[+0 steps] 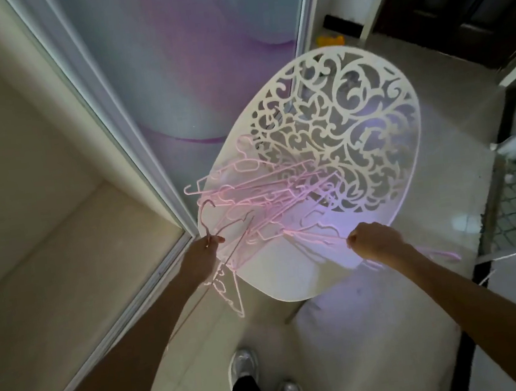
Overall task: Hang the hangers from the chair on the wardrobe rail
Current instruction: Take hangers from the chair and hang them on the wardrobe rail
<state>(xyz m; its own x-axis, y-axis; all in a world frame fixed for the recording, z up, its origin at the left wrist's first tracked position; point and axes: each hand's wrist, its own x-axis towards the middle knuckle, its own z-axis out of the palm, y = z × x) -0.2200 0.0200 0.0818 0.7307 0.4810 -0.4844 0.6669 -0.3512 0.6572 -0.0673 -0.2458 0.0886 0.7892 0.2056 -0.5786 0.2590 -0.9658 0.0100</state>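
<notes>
A white chair with a cut-out scrollwork back stands on the pale tiled floor, just beside the sliding wardrobe door with its purple swirl; on the chair's seat lies a tangled pile of thin pink hangers, their hooks and bars crossing one another so that single ones are hard to pick out; the pile sits toward the left side of the seat, with a few hooks reaching past its edge toward the door.

The left hand is at the front left edge of the seat, fingers and thumb pinched round the neck of one pink hanger; its hook rises above the hand, and its body hangs down below the wrist, clear of the seat; the right hand is closed in a fist at the front right edge of the seat, gripping the thin bar of another hanger, which runs from the pile through the fist and sticks out behind the forearm to the right.

To the left, the open wardrobe shows a bare beige interior; the rail is out of view; below, two pale shoes and dark trouser legs stand on the floor; a small yellow object lies on the floor beyond the chair.
</notes>
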